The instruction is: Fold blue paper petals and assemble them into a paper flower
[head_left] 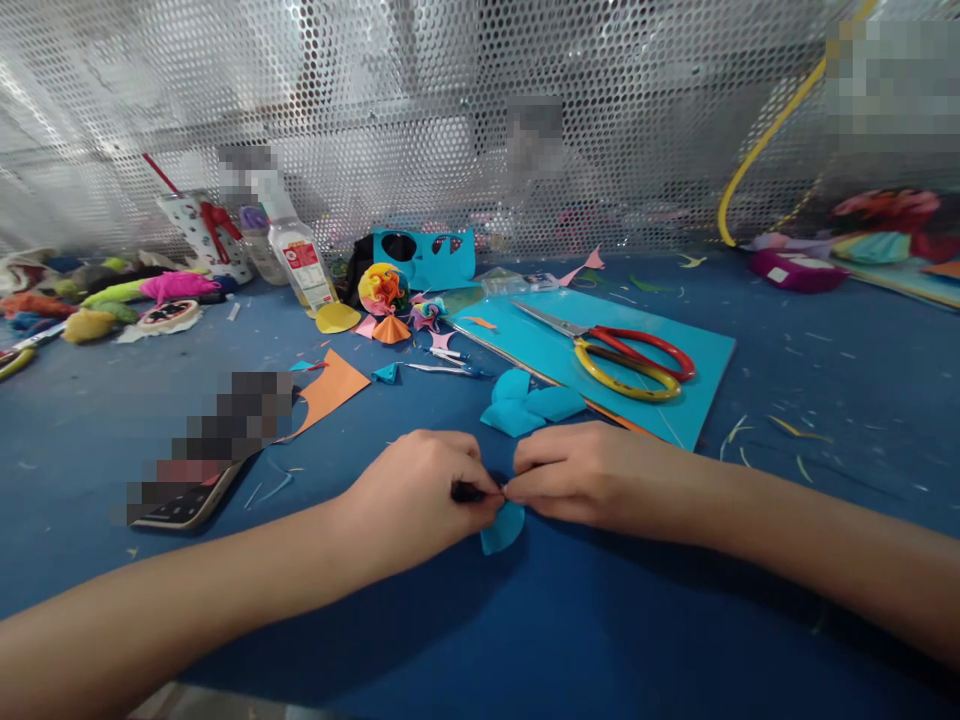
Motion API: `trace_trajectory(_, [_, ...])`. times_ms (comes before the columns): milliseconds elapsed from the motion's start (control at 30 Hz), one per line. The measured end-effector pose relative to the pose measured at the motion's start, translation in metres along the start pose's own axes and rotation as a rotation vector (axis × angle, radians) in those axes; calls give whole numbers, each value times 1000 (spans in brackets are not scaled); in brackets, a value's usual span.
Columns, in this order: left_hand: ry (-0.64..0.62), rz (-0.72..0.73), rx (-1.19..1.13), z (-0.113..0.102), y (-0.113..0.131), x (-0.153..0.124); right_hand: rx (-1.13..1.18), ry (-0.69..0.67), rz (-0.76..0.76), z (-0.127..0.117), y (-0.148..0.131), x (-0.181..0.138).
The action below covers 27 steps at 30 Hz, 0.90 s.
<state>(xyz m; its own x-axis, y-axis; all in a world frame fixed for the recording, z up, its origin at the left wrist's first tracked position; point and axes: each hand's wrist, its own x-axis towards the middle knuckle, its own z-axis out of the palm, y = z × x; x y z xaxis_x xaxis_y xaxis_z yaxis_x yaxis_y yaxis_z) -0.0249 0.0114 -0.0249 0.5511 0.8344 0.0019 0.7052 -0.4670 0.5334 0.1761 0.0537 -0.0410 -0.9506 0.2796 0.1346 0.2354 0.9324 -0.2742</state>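
Blue paper [504,530] seems light and creasable, so I pinch its edge with left hand [435,482] and right hand [576,472].

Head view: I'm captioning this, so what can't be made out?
In the head view:
Small blue paper: upper part, behind the left hand and right hand.
Phone screen: mostly pixelated.
Bottle label: print too small.
Yellow handle: cut off by the left edge.

A small, bright blue paper piece [502,530] with a curved edge shows below the pinching fingertips of the left hand [431,485] and right hand [577,472], lower centre of the frame, its top hidden.
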Motion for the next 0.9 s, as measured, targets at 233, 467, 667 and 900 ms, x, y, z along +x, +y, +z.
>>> trace_trajectory(233, [-73,-36,-47,-9,-2,0,36,49,31,2,-3,-4])
trace_trajectory(467, [-43,-4,-34,-4,-6,2,50,88,85,7,-2,-2])
trace_trajectory(667, [-55,-8,36,-6,-3,-1,20,42,67,1,-4,-2])
trace_trajectory(900, [-145,-8,111,-15,1,-4,84,65,149,-2,-7,0])
